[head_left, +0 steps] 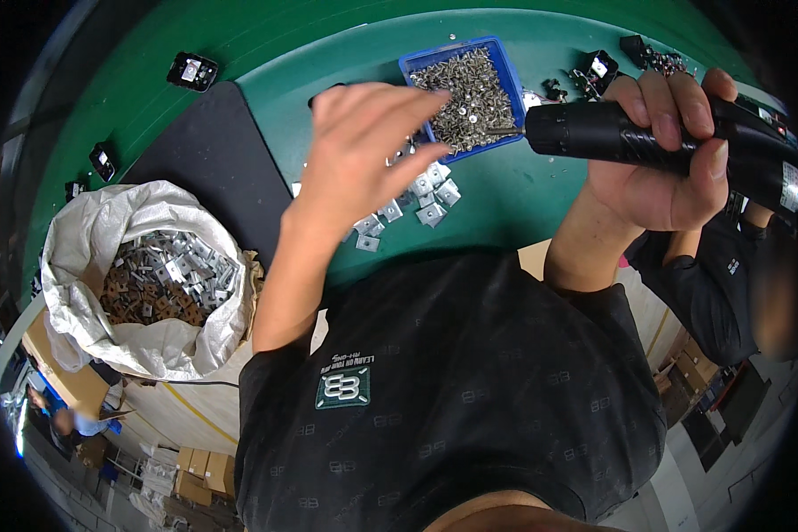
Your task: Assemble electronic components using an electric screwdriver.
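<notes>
My right hand [643, 191] is wrapped round a black electric screwdriver [576, 130], whose bit points left over the screws. Under the bit is a blue tray [514, 84] full of small silver screws [470, 102]. My left hand [355, 133] hovers at the tray's near left side, thumb and fingers apart, nothing visible between them. Beneath and beside it, silver square metal clips [430, 213] with holes lie in a loose pile on the green table; the hand hides part of the pile.
A white woven sack [71, 266] holding silver and brown metal clips stands at the left. A black mat [213, 151] lies beside it. Small black parts [192, 73] sit along the table's far left and far right. At the right edge is another person in a dark shirt [700, 293].
</notes>
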Available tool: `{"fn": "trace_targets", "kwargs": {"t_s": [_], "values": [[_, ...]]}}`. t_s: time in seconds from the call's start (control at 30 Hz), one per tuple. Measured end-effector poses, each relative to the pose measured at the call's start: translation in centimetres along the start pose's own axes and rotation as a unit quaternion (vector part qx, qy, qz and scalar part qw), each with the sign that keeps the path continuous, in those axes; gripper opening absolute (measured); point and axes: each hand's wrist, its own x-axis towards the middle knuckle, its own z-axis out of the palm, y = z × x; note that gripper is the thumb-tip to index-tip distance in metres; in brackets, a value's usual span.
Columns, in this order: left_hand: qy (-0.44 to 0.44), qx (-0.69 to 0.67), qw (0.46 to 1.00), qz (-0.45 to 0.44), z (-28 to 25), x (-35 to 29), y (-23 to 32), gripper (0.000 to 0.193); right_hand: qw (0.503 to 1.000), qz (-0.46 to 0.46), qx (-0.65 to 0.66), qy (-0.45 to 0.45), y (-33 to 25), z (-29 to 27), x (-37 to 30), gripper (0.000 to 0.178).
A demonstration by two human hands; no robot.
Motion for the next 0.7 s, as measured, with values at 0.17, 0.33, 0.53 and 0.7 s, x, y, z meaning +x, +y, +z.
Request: {"fn": "trace_targets", "kwargs": {"t_s": [0.17,0.33,0.53,0.7], "values": [[0.020,-0.067,0.997,0.037,2.6,0.5,0.8,0.044,1.000,0.016,0.022,-0.004,-0.3,0.7,-0.4,0.047],[0.037,-0.084,0.993,0.068,3.3,0.2,0.7,0.025,0.999,0.021,0.023,-0.017,-0.1,0.9,-0.8,0.047],[0.058,-0.078,0.994,0.054,3.3,-0.1,0.7,0.017,0.999,0.030,0.027,-0.021,0.2,1.2,-0.8,0.047],[0.078,-0.080,0.992,0.058,3.2,-0.2,0.8,0.016,0.999,0.001,0.021,-0.031,1.2,1.9,-0.6,0.052]]}}
